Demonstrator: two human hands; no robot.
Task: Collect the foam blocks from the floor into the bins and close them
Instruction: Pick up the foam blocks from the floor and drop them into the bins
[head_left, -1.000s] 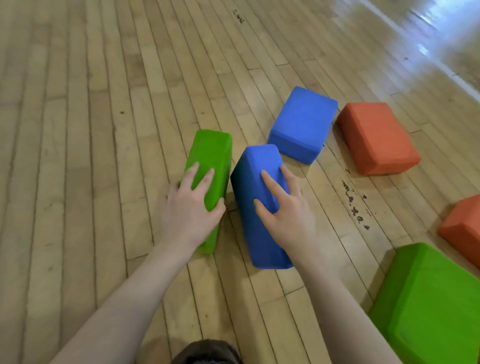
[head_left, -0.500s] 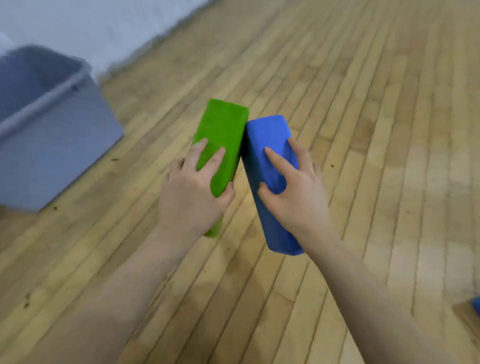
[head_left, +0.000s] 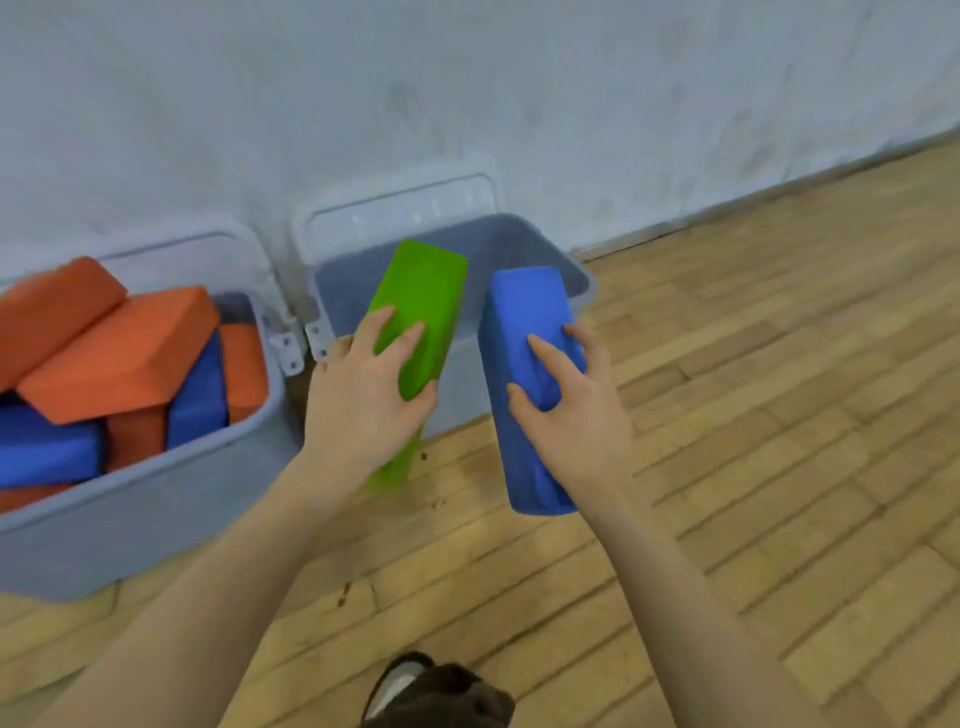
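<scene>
My left hand grips a green foam block, held in the air in front of an open grey bin that looks empty. My right hand grips a blue foam block, held just right of the green one, over the bin's near right corner. The two blocks are apart. A second grey bin at the left is piled with several orange and blue foam blocks. Both bins have their lids hinged back against the wall.
A pale wall runs behind the bins. Wooden floor stretches to the right and toward me. A dark shoe shows at the bottom edge.
I have lifted both blocks off the floor and turned toward the wall. The bins have come into view, and the blocks, pressed together before, are now apart.
</scene>
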